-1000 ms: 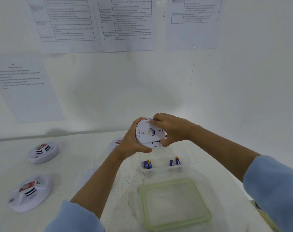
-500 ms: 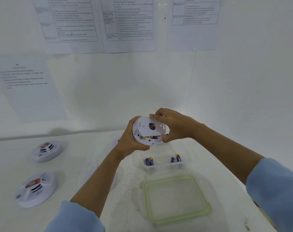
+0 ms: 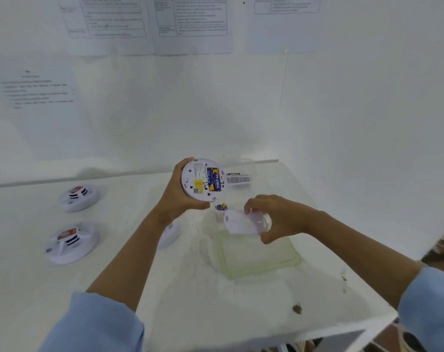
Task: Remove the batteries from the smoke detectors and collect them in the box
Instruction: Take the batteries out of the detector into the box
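Two hands each hold a part above the table [image 3: 190, 295]. The left hand [image 3: 183, 199] has its grip closed round the rim of a white smoke detector [image 3: 195, 174], thumb under the lower edge and fingers behind. It holds the detector up with the back turned toward the camera. In that open back, blue-and-yellow batteries [image 3: 215, 179] lie in their bay beside a yellow label.

The right hand [image 3: 279, 219] pinches a white round cover [image 3: 241, 222] between fingers above and thumb below. The cover is lower than the detector, to its right and apart from it; it is blurred, so its detail cannot be told.

Just behind the cover stands the clear box [image 3: 219, 216], mostly hidden, with loose batteries [image 3: 222, 207] showing at its left end. Nearer the person, a green-rimmed lid [image 3: 222, 255] lies flat. A second clear container [image 3: 241, 179] sits near the table's far edge.

Well to the left lie a far detector [image 3: 80, 198] and a near detector [image 3: 72, 242], both face up with red labels. A half-hidden detector [image 3: 169, 236] shows beneath the left forearm. Printed sheets [image 3: 190, 19] hang on the wall.
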The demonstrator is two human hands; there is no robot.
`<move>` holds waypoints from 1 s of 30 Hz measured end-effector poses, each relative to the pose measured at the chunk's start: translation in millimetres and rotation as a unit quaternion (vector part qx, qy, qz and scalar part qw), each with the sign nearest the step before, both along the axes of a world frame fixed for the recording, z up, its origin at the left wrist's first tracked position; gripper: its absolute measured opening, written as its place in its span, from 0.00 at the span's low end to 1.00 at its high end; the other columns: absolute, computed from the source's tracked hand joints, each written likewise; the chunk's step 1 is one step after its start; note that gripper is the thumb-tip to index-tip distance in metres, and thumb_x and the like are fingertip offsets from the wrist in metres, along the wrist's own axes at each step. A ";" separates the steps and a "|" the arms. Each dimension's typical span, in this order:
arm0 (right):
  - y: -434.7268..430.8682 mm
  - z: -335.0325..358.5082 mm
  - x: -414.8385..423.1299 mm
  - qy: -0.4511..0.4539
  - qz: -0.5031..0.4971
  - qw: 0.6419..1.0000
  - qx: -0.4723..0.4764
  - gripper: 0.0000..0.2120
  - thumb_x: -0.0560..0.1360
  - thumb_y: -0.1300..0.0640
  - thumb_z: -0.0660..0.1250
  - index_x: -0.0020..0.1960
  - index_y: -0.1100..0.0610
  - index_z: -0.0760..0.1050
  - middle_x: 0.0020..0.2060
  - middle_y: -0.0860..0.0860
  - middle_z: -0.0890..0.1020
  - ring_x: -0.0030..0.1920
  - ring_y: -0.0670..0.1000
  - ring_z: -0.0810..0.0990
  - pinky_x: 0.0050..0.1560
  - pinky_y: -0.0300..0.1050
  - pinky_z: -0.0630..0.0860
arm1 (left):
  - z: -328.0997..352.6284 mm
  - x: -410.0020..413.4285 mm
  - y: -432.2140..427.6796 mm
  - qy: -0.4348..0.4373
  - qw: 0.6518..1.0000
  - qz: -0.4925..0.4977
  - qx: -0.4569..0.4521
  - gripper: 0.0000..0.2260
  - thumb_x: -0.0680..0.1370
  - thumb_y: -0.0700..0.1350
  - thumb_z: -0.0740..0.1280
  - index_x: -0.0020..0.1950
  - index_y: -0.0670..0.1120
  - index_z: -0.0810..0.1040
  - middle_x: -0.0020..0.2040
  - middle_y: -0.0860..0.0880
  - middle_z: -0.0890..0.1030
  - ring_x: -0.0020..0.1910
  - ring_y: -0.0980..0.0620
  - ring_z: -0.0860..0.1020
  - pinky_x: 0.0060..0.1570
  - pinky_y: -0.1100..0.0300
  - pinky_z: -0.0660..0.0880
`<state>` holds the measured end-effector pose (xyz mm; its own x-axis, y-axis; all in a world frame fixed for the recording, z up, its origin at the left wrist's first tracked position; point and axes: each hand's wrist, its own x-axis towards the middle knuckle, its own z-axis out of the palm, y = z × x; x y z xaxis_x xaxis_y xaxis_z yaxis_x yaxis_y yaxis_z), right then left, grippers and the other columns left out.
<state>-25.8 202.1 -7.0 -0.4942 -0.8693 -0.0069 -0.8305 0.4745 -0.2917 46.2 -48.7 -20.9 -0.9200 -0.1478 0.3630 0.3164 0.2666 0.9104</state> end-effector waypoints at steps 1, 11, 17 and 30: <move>3.0 -3.8 1.2 -0.013 -0.008 1.000 0.016 0.26 0.61 0.57 0.74 0.56 0.53 0.70 0.48 0.52 0.74 0.49 0.54 0.72 0.52 0.48 0.73 | 0.0 4.5 3.6 0.001 1.000 0.002 0.005 0.44 0.55 0.32 0.76 0.68 0.49 0.61 0.61 0.53 0.71 0.57 0.63 0.74 0.46 0.67 0.76; 20.6 -7.5 13.4 -0.077 -0.029 0.992 -0.096 0.10 0.69 0.56 0.73 0.49 0.54 0.80 0.50 0.50 0.79 0.50 0.49 0.76 0.55 0.44 0.71 | -5.1 39.4 35.5 -0.004 1.000 0.017 0.024 0.46 0.53 0.36 0.78 0.67 0.51 0.62 0.63 0.51 0.70 0.61 0.56 0.72 0.47 0.65 0.77; -15.2 29.5 21.4 -0.045 -0.032 0.959 -0.280 0.20 0.70 0.55 0.72 0.61 0.52 0.76 0.59 0.51 0.74 0.55 0.46 0.73 0.53 0.31 0.67 | -1.1 43.2 49.5 -0.005 1.000 0.003 0.025 0.48 0.52 0.39 0.79 0.68 0.47 0.61 0.63 0.48 0.71 0.60 0.53 0.73 0.47 0.63 0.78; -63.1 35.3 -26.6 0.159 0.049 0.983 -0.081 0.21 0.76 0.50 0.64 0.66 0.56 0.71 0.70 0.59 0.65 0.61 0.58 0.73 0.60 0.44 0.69 | -1.6 -3.7 19.3 -0.014 0.999 -0.020 0.027 0.47 0.52 0.42 0.79 0.67 0.49 0.61 0.61 0.51 0.72 0.59 0.52 0.74 0.47 0.60 0.79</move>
